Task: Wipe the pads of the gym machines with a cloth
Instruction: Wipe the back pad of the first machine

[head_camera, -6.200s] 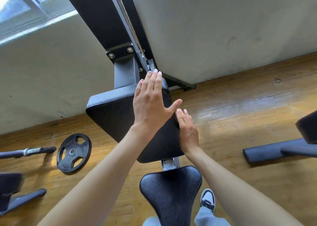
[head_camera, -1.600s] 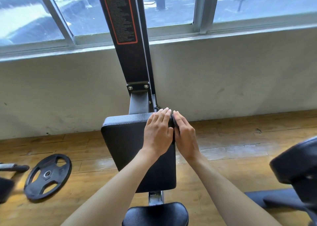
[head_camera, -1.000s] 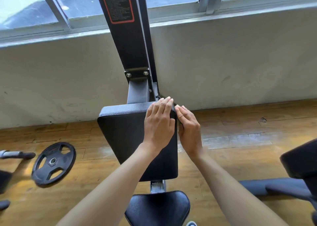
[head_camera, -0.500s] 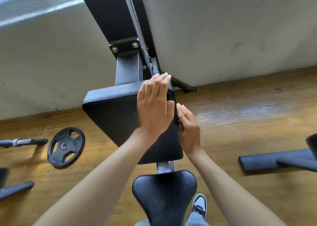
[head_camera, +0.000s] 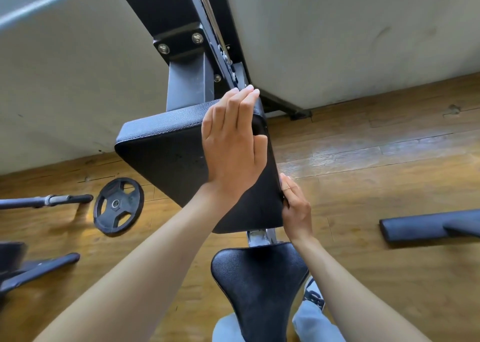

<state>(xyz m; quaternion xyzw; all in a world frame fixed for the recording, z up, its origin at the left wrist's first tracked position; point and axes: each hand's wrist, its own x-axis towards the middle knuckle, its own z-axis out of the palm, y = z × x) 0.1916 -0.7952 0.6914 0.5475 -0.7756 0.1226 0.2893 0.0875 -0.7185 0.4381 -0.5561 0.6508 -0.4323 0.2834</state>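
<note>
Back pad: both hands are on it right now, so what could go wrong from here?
No cloth shows under either hand, so the back pad may get rubbed, not wiped. The left hand has fingertips beside the bare cable hardware above the pad, a possible pinch or snag. The right hand works the pad's side edge near the metal bracket, which could scrape the fingers.

At the frame's centre, the left hand [head_camera: 232, 146] lay flat, fingers straight, on the black padded leather backrest [head_camera: 166, 154]. The right hand [head_camera: 296, 209] touched its lower right edge. A black weight plate [head_camera: 118, 206] lay on the wooden floor [head_camera: 376, 165], lower left.
</note>
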